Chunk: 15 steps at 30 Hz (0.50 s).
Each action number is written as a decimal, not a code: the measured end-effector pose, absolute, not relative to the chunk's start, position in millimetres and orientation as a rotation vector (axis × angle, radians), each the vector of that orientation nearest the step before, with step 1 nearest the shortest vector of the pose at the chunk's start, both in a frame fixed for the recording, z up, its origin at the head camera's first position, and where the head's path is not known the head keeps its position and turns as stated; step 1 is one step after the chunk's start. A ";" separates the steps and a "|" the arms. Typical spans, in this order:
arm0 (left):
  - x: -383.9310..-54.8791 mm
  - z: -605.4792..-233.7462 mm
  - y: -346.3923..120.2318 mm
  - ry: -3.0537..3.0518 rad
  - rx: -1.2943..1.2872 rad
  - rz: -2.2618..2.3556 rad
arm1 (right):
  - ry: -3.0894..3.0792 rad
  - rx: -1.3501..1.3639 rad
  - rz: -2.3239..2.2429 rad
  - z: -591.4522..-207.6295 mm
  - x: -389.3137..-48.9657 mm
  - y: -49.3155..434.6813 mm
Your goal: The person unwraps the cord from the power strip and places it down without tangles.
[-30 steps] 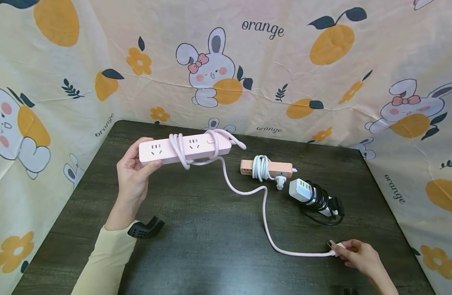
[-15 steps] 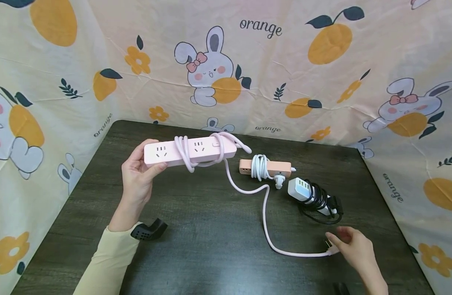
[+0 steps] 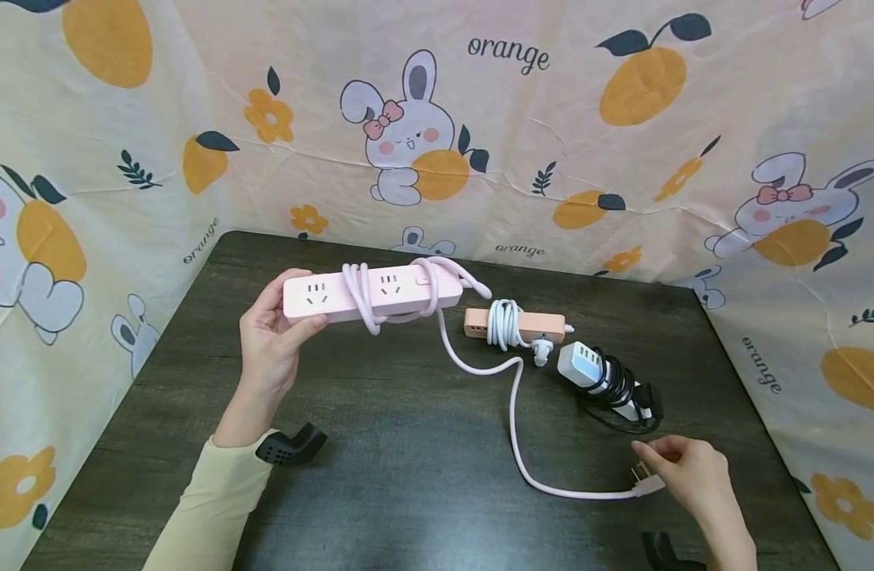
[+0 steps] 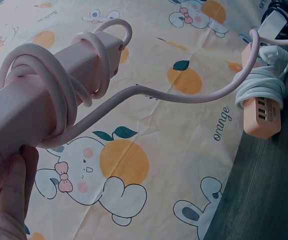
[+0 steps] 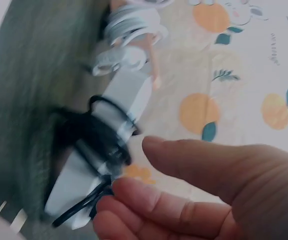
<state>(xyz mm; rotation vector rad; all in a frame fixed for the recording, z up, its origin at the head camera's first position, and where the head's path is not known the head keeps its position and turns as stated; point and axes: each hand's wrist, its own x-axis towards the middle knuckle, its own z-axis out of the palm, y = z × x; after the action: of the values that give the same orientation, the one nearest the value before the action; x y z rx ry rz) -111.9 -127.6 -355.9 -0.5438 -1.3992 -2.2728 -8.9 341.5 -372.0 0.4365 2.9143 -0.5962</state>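
Note:
My left hand grips the left end of a pink power strip, thumb in front and fingers behind. Loops of its pink cord wrap the strip; the rest trails down and right across the table. The cord ends in a plug with its prongs showing, lying near the right edge. Beside and just above that plug is my right hand, holding nothing. In the right wrist view the thumb and fingers stand apart, and the plug's prongs show at the lower left corner.
An orange power strip wrapped in pale cord lies behind, right of the middle. Nearer, a white power strip is bound in black cord. A patterned cloth stands behind the dark table.
The right hand has let go of the plug and lifted slightly up from it. The left hand with the pink power strip has shifted a little right and down.

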 end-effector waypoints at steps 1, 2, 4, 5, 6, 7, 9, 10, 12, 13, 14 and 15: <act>-111.8 -355.5 -127.5 -1.394 -0.546 -2.273 | 2.933 0.424 -0.604 -370.6 -8.5 338.5; -111.7 -355.2 -127.5 -1.391 -0.546 -2.272 | 2.955 0.407 -0.614 -369.1 -8.2 335.3; -111.4 -354.6 -127.6 -1.387 -0.549 -2.270 | 3.009 0.372 -0.644 -366.1 -8.1 327.7; -111.2 -354.4 -127.5 -1.386 -0.549 -2.270 | 3.052 0.337 -0.662 -365.2 -8.6 323.8; -111.1 -354.3 -127.5 -1.390 -0.550 -2.268 | 3.090 0.306 -0.677 -364.4 -9.3 319.9; -111.0 -354.4 -127.6 -1.392 -0.552 -2.267 | 3.115 0.286 -0.692 -363.5 -10.4 316.1; -111.0 -354.8 -127.7 -1.396 -0.555 -2.267 | 3.159 0.247 -0.721 -362.2 -13.6 309.1; -111.2 -355.3 -127.8 -1.390 -0.562 -2.274 | 3.173 0.227 -0.737 -361.7 -15.7 305.7; -111.4 -355.7 -127.9 -1.393 -0.566 -2.277 | 3.174 0.199 -0.774 -360.6 -20.2 299.4; -111.5 -355.9 -127.9 -1.395 -0.565 -2.278 | 3.173 0.182 -0.791 -360.0 -22.6 296.2; -111.6 -356.0 -128.0 -1.397 -0.566 -2.277 | 3.180 0.155 -0.807 -359.6 -25.1 293.1; -111.6 -356.0 -128.1 -1.399 -0.567 -2.276 | 3.181 0.134 -0.823 -359.3 -27.4 290.0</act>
<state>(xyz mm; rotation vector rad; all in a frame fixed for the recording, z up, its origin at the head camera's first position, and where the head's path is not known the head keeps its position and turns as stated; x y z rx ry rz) -111.6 -128.1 -356.0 -0.5670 -1.3988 -2.2763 -27.4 290.0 -359.3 0.1335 3.1812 -0.8229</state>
